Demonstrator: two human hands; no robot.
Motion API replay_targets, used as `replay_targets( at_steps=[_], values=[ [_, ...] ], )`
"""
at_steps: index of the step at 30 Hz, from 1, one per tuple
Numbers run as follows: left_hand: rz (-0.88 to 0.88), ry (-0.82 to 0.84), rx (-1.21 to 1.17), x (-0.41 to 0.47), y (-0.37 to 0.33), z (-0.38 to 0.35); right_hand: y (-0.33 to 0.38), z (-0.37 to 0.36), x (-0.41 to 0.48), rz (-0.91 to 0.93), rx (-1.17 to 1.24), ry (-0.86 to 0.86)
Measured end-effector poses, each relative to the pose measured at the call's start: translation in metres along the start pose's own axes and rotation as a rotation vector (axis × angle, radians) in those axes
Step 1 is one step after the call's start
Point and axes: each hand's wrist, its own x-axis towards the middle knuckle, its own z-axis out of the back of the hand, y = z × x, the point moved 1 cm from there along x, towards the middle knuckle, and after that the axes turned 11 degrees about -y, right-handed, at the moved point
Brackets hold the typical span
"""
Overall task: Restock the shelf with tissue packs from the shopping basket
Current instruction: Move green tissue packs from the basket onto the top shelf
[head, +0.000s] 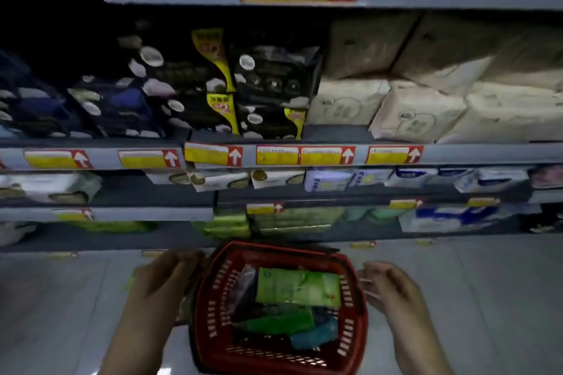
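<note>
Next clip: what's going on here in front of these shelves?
A person bends over a red shopping basket set on the floor in front of stocked store shelves. Green tissue packs lie in the basket. The left hand is at the basket's left rim; blur hides whether it grips anything. The right hand hovers beside the right rim, fingers loosely curled, holding nothing. No pack is lifted yet.
</note>
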Motion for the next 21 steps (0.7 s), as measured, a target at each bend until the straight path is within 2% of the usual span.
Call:
replay_targets(
  at_steps=[11, 18, 21],
  values=[
    [0.161, -0.024, 0.05, 0.05, 0.154, -0.063, -0.15, -0.016, 0.073, -0.094, -0.12, -0.049],
    [0.23, 0.107, 0.273, 0.08, 0.24, -0.098, -0.238, -0.029, 0.105, -0.235, -0.208, -0.05],
    [0.199, 0.112, 0.33, 0.094, 0.262, -0.102, -0.276, -0.039, 0.12, -0.332, -0.243, -0.013]
  ],
)
